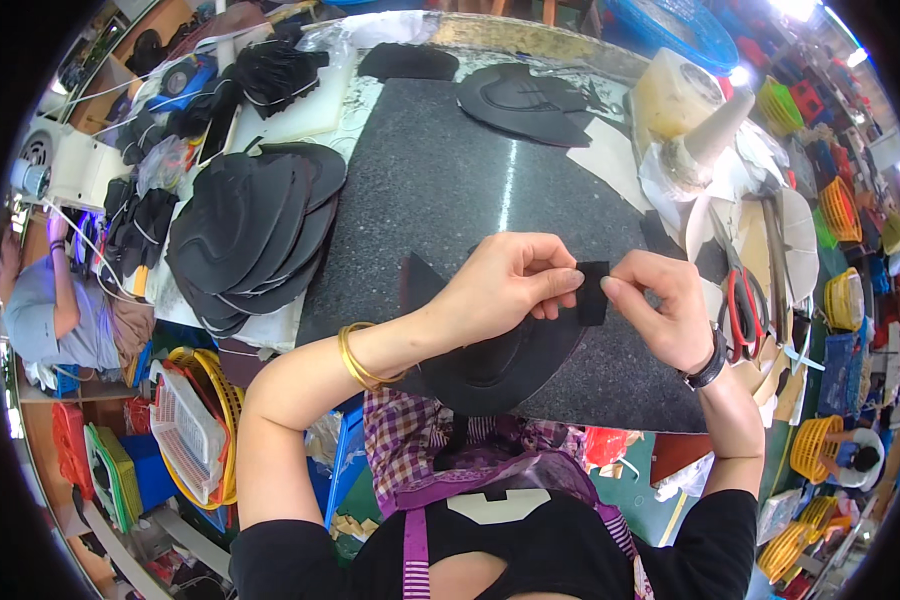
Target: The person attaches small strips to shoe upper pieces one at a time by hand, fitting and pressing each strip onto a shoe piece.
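A small black rectangular piece of material [593, 293] is held up between both hands. My left hand [510, 283] pinches its left side with thumb and fingers. At its right edge, my right hand [662, 308] grips it between thumb and bent fingers. Below them a larger curved black panel [490, 372] lies at the near edge of the dark stone slab [410, 165], partly hidden by my left forearm. A pointed black corner of material shows behind that forearm. To the left is a pile of similar curved black panels [235, 225].
Scissors with red and black handles [743, 310] lie at the right. Behind them stand a whitish cone-shaped object [705, 145] and a yellowish container [678, 92]. More black panels [525, 103] lie at the slab's far edge. Baskets [185, 430] stand at lower left; another person [60, 310] sits at far left.
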Motion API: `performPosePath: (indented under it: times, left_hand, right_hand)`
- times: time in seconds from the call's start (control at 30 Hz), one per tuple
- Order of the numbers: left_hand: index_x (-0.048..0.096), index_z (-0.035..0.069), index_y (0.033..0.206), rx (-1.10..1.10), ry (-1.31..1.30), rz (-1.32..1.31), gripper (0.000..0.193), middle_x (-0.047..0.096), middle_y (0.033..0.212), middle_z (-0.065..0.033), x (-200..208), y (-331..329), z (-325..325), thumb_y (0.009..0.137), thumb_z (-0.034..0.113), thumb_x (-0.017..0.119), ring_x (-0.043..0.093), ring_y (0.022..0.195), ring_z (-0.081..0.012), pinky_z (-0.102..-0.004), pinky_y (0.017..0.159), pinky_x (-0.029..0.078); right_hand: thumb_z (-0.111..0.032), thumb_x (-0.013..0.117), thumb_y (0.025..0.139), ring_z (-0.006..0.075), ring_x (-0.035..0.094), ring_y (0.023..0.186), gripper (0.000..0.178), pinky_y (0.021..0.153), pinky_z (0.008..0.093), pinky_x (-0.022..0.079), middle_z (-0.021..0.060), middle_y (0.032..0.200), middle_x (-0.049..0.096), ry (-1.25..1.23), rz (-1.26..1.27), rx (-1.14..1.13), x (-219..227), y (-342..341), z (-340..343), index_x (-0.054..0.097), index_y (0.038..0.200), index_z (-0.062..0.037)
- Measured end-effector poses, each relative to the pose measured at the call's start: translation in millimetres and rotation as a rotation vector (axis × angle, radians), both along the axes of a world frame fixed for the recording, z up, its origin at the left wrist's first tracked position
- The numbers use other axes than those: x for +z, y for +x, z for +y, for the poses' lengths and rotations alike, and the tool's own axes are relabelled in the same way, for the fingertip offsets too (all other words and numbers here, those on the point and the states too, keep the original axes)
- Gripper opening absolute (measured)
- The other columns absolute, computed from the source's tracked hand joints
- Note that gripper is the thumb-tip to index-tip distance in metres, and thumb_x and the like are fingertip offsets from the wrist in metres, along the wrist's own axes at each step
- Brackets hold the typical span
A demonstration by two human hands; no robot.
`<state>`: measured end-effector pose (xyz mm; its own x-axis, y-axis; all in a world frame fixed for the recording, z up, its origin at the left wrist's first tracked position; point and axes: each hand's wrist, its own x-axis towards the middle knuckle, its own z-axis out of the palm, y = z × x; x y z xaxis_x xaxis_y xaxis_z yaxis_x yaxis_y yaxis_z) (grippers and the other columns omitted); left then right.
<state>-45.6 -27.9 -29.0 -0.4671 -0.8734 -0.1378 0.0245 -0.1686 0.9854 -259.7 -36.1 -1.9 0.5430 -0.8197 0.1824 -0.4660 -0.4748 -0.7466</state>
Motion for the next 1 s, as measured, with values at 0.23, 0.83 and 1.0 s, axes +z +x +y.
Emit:
performPosePath:
  times: [0.23,0.83,1.0]
  left_hand:
    - [0.058,0.004,0.081,0.067,0.086,0.023,0.016,0.063,0.073,-0.0036,-11,29,-4,0.091,0.016,0.058,0.059,0.061,-0.0080,-0.0196,0.056,0.045]
    - [0.054,0.002,0.096,-0.040,-0.710,-0.784,0.035,0.054,0.090,-0.0109,-33,58,-15,0.069,0.012,0.074,0.052,0.090,-0.0307,-0.0387,0.080,0.043]
    - [0.052,0.001,0.092,0.025,-0.421,-0.568,0.021,0.057,0.085,-0.0075,-16,51,-5,0.079,0.006,0.067,0.058,0.080,-0.0178,-0.0313,0.070,0.051]
  right_hand:
    - [-0.017,0.060,0.086,0.0187,0.041,0.045,0.025,0.047,0.0334,0.035,0.0157,0.053,0.045,0.087,0.276,-0.283,-13,-41,-19,0.055,0.070,0.0024]
    - [-0.001,0.053,0.088,0.0096,0.063,0.069,0.010,0.060,0.0226,0.052,0.0054,0.077,0.063,0.509,-0.027,0.139,-22,32,-36,0.058,0.096,0.0017]
    - [0.000,0.054,0.086,0.0119,0.064,0.065,0.014,0.059,0.0242,0.052,0.0077,0.075,0.063,0.519,-0.008,0.227,-15,44,-45,0.059,0.099,0.0019]
